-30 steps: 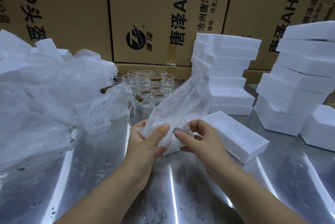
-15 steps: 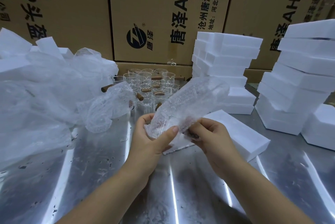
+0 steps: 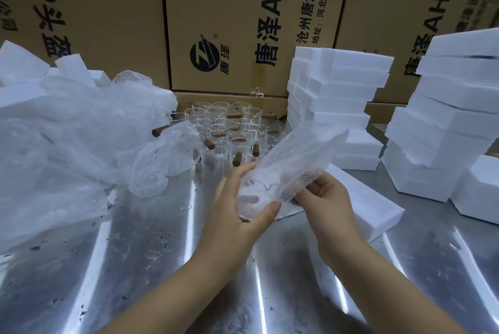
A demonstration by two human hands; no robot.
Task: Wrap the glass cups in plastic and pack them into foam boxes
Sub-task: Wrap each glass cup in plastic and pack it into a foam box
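Holding a bubble-wrap sleeve (image 3: 294, 155) in both hands above the metal table (image 3: 151, 266). The left hand (image 3: 235, 215) grips the lower end, thumb across the front, fingers behind. The right hand (image 3: 326, 201) pinches the sleeve's underside just beside the left. The hands are close together, not touching. Sleeve tilts up and to the right. Its contents are blurred by the bubbles, so I cannot tell if a cup is inside. Unwrapped glass cups (image 3: 229, 128) with brown handles stand clustered at the back of the table, behind the hands. One foam box (image 3: 375, 209) lies flat just right of the right hand. Foam box stacks (image 3: 334, 101) stand behind it and at far right. Loose plastic pile (image 3: 62, 139) on the left. Printed cardboard cartons (image 3: 237, 9) along the back.
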